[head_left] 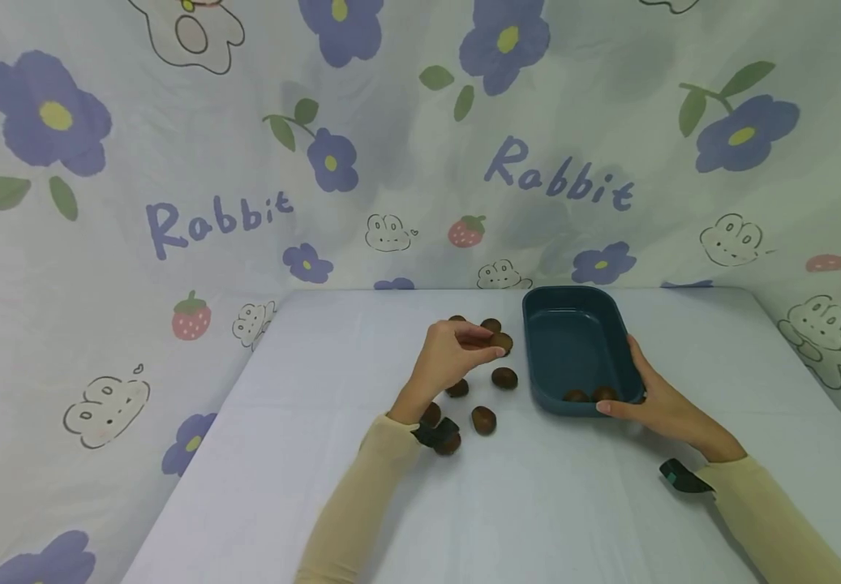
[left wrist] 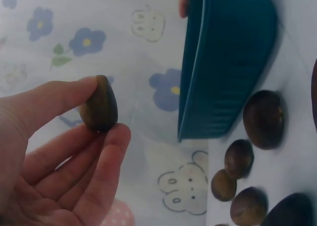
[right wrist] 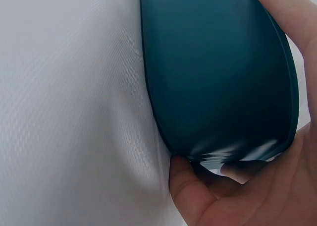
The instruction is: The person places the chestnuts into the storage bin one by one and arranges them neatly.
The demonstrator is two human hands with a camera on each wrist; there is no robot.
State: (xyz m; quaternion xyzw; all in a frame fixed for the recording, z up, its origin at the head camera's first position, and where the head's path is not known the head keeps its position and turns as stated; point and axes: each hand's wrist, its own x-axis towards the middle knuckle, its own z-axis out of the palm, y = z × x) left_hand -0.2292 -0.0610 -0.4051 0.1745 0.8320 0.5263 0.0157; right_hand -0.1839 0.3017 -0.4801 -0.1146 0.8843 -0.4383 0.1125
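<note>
In the head view my left hand (head_left: 444,354) is raised above the table and pinches a brown chestnut (head_left: 501,344) between thumb and fingertips. The left wrist view shows the same chestnut (left wrist: 100,106) under the thumb, away from the other nuts. A dark teal rectangular tub (head_left: 573,337) stands just to the right of that hand. Two chestnuts (head_left: 604,394) lie inside at its near end. My right hand (head_left: 659,403) holds the tub by its near right corner, thumb at the near rim. Close up in the right wrist view, fingers wrap the tub wall (right wrist: 213,77).
Several loose chestnuts lie on the white-covered table (head_left: 303,389), left of the tub. Among them are a chestnut (head_left: 504,378) near the tub and another chestnut (head_left: 483,420) closer to me. Behind the table hangs a printed curtain (head_left: 405,146). The left forearm partly covers some nuts.
</note>
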